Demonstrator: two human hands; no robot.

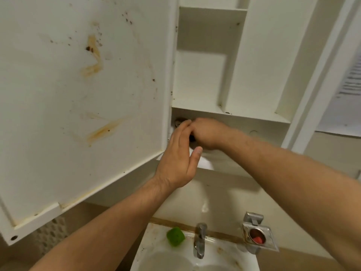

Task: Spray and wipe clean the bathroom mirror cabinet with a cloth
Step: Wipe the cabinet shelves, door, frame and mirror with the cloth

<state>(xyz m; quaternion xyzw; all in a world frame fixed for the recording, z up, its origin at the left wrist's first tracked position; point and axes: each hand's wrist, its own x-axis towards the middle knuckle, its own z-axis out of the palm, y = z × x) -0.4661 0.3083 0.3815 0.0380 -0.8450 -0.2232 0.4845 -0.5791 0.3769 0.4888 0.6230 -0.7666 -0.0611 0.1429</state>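
**Both hands at the bottom shelf of the open mirror cabinet**

The cabinet door hangs open to the left of both hands, its white inner face streaked with orange-brown stains and dark specks. The left hand is raised with its fingers straight and together, thumb spread out to the side, palm turned toward the right hand; it grips nothing, and its fingertips reach the corner where the door meets the cabinet. Just beyond those fingertips sits a small dark, grimy patch at the hinge side, too blurred to identify.

The right hand lies just past the left, inside the lowest compartment under the shelf. Its fingers are curled over something dark that shows between the two hands, but whether they are closed on it I cannot tell. A white, soft-looking shape, possibly the cloth, shows just below the right hand and behind the left thumb; it is mostly hidden.

Above the hands, the upper compartments stand bare and white, with dark spots in their corners.

Well below the hands is a stained basin with a metal tap, a green sponge left of the tap, and a metal holder with something red inside to its right.
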